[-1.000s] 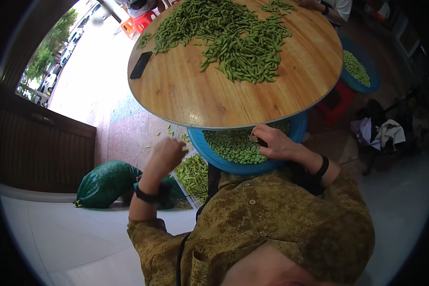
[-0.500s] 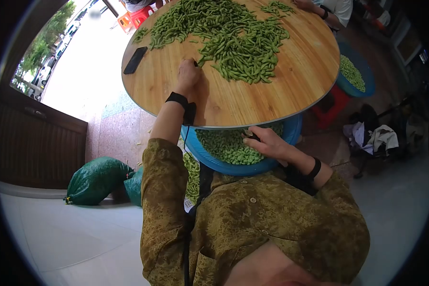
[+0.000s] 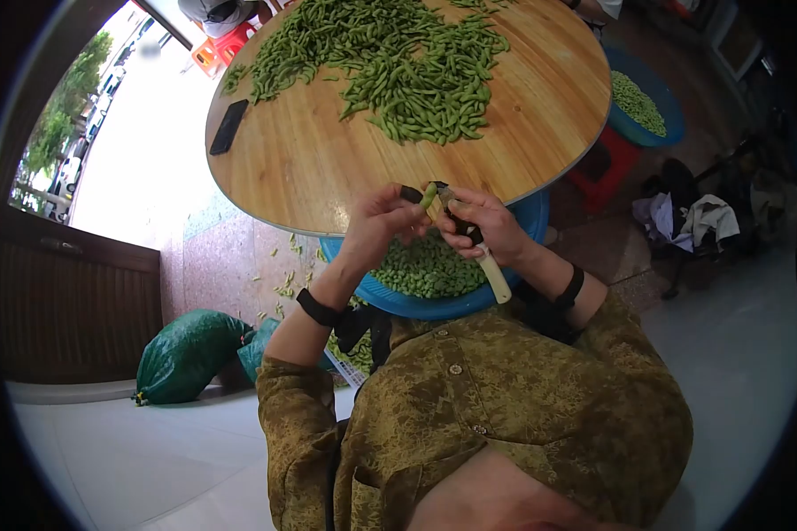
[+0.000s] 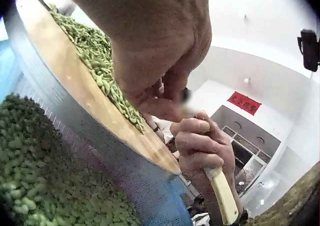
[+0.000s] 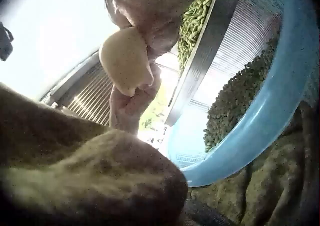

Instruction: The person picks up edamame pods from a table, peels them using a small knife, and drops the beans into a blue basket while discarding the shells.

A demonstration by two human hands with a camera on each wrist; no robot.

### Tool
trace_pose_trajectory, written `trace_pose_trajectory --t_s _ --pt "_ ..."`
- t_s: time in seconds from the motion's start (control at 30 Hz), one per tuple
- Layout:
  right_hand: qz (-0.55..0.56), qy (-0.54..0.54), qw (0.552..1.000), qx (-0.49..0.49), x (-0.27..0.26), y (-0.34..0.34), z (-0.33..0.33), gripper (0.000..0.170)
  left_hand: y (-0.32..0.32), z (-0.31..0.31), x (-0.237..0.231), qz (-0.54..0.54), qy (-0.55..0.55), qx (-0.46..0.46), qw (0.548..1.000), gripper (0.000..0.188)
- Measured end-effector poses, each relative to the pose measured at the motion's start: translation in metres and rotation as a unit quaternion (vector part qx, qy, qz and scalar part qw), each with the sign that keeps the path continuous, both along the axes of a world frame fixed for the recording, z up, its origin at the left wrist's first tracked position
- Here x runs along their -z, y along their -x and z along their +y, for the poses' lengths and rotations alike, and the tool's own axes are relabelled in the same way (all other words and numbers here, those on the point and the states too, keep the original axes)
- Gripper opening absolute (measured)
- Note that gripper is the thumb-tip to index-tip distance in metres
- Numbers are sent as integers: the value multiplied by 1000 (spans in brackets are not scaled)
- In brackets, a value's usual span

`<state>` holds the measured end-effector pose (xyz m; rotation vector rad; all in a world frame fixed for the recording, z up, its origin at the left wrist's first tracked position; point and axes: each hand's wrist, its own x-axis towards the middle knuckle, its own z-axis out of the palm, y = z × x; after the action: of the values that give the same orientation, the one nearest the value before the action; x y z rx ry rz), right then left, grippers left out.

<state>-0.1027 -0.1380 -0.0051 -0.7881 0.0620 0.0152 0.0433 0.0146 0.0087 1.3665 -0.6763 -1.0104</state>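
Observation:
Over the near edge of the round table [image 3: 540, 133], my two hands meet. My left hand [image 3: 383, 226] pinches a green bean pod [image 3: 429, 196] at its fingertips, and a black cover sits on one digit. In the right hand [image 3: 487, 226] is a tool with a cream handle [image 3: 495, 276], gripped with the handle jutting down below the fist; its working end, mostly hidden by fingers, is right at the pod. The handle [image 4: 224, 196] also shows in the left wrist view. Under both hands a blue basin [image 3: 421, 308] holds shelled green beans [image 3: 429, 270].
A large heap of pods [image 3: 372, 53] covers the table's far part, with a black phone [image 3: 228, 126] at its left. Green sacks [image 3: 190, 356] lie on the floor at left. Another blue basin [image 3: 669, 97] stands at right, near a red stool [image 3: 607, 168].
My left hand went from beside the basin to the pods on the table, then came back with a pod to the right hand. The right hand has turned, showing the cream handle.

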Motion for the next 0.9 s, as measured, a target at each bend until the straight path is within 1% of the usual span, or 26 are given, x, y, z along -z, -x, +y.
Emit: trace_pose_trajectory --t_s 0.03,0.07,0.13,0.37,0.47,0.53,0.6,0.63,0.67,0.7,0.73,0.77,0.8,0.83,0.9 --pt "-3 -23 999 -23 -3 1 0 34 1 0 2 3 0 -1 1000 13" --pt "-1 -23 999 -24 -2 2 0 34 2 0 3 4 -6 -3 1000 13" --pt "-5 -8 999 -41 0 4 -1 40 3 0 5 6 -10 -5 1000 13" --pt "-12 -15 999 -51 1 5 1 40 5 0 17 -14 15 -25 999 12" --pt "-10 11 998 -54 0 6 1 41 9 1 16 -31 22 -43 998 11" --pt "-3 33 999 -28 -1 6 2 39 13 0 16 -43 24 -54 997 11" --pt "-1 29 999 -20 1 6 3 37 17 -2 16 -22 51 -90 994 11" --pt "0 24 1000 -11 1 6 3 35 16 -2 16 -22 52 -91 994 11" --pt "0 25 1000 -12 2 5 3 35 14 -3 17 14 53 -69 996 13" --pt "0 -9 1000 -19 3 6 2 35 12 -3 18 50 54 -47 996 16" --pt "0 -43 999 -27 3 6 2 34 7 -4 23 50 55 -48 996 16" --pt "-1 -42 999 -28 4 7 0 34 0 -4 30 162 92 35 982 16" --pt "3 -71 996 -49 4 6 -1 31 -5 -3 34 269 129 114 947 16" --pt "7 -101 993 -67 5 6 -2 29 -3 -3 38 269 130 113 948 16" --pt "5 -120 990 -76 6 6 -2 28 4 -6 43 404 153 114 895 19"
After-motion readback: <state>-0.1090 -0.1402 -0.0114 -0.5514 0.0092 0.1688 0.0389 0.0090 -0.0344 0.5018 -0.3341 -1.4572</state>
